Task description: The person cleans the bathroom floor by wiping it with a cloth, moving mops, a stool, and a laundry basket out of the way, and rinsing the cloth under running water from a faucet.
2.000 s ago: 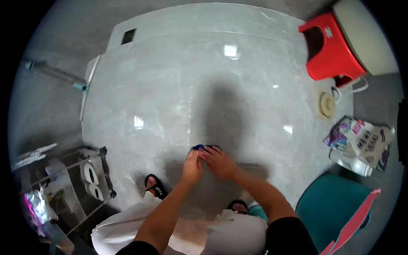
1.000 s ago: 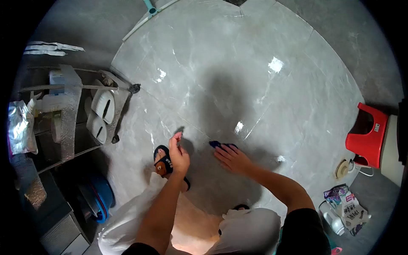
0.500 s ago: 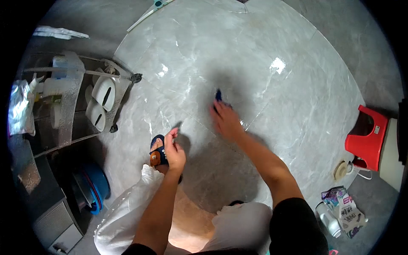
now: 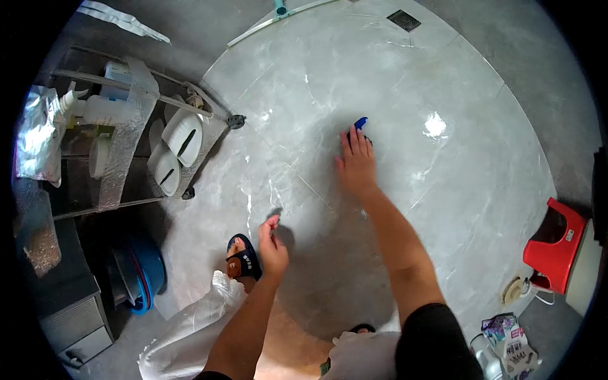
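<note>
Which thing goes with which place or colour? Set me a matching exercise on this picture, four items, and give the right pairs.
Things:
1. Right hand
2. Stool
3. Floor drain
4. Left hand

Places and colours:
A. Just right of the brown-patched sandal in the picture
B. Dark, near the picture's top edge
C. On the blue item
D. Red

Right pairs: 1-C, 2-D, 3-B, 4-A.

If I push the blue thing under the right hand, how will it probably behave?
The blue thing is perhaps soft and floppy, as its edge curves beyond the right hand. It is probably light, being small beside that hand. Lying low on the glossy floor, it should slide rather than roll.
</note>
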Demonstrator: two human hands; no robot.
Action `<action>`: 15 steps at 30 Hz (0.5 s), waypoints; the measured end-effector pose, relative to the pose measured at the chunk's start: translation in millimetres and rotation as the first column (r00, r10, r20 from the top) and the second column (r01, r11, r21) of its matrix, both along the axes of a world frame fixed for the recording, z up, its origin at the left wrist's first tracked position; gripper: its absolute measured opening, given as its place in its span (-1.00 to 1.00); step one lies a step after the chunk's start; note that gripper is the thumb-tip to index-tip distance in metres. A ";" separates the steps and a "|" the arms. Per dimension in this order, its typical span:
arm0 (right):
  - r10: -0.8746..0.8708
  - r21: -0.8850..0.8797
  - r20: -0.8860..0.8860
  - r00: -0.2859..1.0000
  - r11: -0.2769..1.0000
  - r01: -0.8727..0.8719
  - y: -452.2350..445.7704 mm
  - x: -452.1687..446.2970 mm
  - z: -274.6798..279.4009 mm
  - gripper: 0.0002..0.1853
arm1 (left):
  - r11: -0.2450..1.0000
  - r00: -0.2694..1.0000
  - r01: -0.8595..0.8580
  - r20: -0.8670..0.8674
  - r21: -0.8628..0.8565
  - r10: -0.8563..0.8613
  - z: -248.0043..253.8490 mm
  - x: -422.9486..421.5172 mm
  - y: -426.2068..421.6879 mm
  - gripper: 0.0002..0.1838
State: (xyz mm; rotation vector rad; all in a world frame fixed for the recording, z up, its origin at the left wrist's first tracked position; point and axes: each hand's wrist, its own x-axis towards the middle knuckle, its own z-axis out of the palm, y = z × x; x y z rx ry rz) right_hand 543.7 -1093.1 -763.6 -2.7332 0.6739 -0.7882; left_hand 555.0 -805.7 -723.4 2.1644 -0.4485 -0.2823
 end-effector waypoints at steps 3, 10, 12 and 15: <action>0.309 0.446 -0.493 0.814 0.892 -0.069 32.0 -11.9 9.5 -0.38 | 0.996 0.992 -0.084 -0.090 0.008 0.084 4.9 11.7 0.4 -0.40; 0.625 0.331 -0.333 0.706 0.779 -0.533 97.4 6.3 -50.9 -0.34 | 0.998 0.992 -0.007 -0.129 -0.059 -0.001 2.5 2.9 -12.1 -0.44; 0.396 0.267 -0.289 0.871 0.908 -0.324 59.5 -17.3 -17.3 -0.34 | 0.995 0.994 0.009 -0.104 -0.100 -0.019 0.7 6.6 -14.5 -0.43; 0.505 0.405 -0.586 0.634 0.860 -0.311 62.8 -82.2 16.3 -0.37 | 0.994 0.991 -0.014 -0.135 -0.109 -0.001 -6.5 5.0 -16.7 -0.42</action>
